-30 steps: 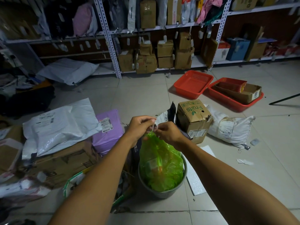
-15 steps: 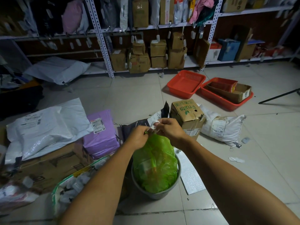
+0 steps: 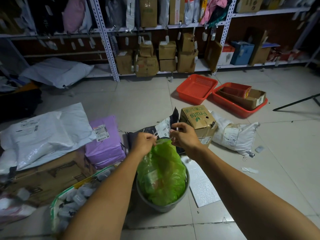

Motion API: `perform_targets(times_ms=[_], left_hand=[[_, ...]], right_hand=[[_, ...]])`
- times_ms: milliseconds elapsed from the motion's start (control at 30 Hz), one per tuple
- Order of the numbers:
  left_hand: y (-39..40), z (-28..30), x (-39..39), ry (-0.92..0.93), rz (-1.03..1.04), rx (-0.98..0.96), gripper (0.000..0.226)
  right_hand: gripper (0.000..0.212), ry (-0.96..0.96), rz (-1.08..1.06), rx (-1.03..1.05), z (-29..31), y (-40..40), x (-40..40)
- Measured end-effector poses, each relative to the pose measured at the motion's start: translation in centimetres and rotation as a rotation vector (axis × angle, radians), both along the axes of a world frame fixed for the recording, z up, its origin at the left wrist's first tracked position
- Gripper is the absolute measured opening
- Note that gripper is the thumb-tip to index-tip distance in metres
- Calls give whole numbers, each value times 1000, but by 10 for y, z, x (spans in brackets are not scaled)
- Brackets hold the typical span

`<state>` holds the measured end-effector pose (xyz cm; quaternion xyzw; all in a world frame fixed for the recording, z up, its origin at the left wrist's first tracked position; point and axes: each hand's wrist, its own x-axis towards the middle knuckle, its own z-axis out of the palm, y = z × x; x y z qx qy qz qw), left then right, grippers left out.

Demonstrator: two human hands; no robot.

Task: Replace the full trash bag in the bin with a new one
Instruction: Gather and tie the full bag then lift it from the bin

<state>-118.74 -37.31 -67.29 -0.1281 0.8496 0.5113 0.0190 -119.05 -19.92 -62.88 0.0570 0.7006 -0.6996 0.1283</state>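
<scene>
**With both hands at the bag's neck, we work over the bin**

While the green trash bag (image 3: 161, 172) sits bulging in the grey bin (image 3: 162, 206) on the tiled floor (image 3: 143, 103), we have its gathered top pulled up above the rim. Our left hand (image 3: 144, 142) pinches a thin pale strip of the bag's top between curled fingers, and our right hand (image 3: 184, 135) pinches the other strip just beside it, thumb and forefinger closed on it. Both grips are tight on plastic, close together but not touching. Just behind our hands lies a dark mailer (image 3: 155, 129) with a white label, and beside it stands a cardboard box marked "Fruits" (image 3: 199, 122). A purple parcel (image 3: 104, 141) lies to our left, two red trays (image 3: 196, 88) farther back
</scene>
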Motion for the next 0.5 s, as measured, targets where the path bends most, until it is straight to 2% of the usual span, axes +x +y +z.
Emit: perform_targets(times_ms=[167, 267, 367, 500], left_hand=[[5, 5, -4, -98, -210, -217, 17], [3, 8, 0, -139, -265, -225, 27], [-3, 8, 5, -123, -277, -160, 24], [-9, 4, 8, -85, -187, -56, 30]], right_hand=[[3, 97, 8, -24, 6, -8, -3], [7, 141, -21, -71, 8, -19, -9], [4, 159, -38, -102, 7, -29, -14], [33, 146, 2, -22, -4, -36, -15]])
